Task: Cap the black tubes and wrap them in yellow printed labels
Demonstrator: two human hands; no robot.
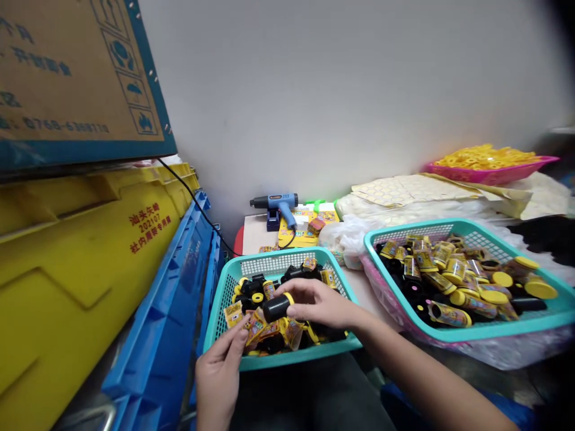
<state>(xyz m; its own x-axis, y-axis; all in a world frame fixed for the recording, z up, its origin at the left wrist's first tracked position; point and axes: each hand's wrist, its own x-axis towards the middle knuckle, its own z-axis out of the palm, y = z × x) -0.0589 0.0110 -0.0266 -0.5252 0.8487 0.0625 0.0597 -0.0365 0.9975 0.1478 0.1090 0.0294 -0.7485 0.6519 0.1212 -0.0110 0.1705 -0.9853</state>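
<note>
My right hand (pixel 321 304) grips a small black cylinder (pixel 275 307) with a yellow rim, tilted above the near teal basket (pixel 282 363). My left hand (pixel 220 362) is lower and to the left, thumb and forefinger pinched at a yellow printed plastic sleeve (pixel 255 328); the exact contact is partly hidden. Under both hands, the basket holds loose printed sleeves, black cylinders and yellow ring-shaped pieces (pixel 257 297).
A second teal basket (pixel 449 342) on the right holds sleeved cylinders (pixel 453 269). Behind lies a blue heat gun (pixel 283 203). A pink tray (pixel 494 175) bears yellow parts. Yellow (pixel 85 281) and blue crates (pixel 157 335) stand left, beneath a cardboard box (pixel 76 78). A black cord (pixel 188 190) hangs nearby.
</note>
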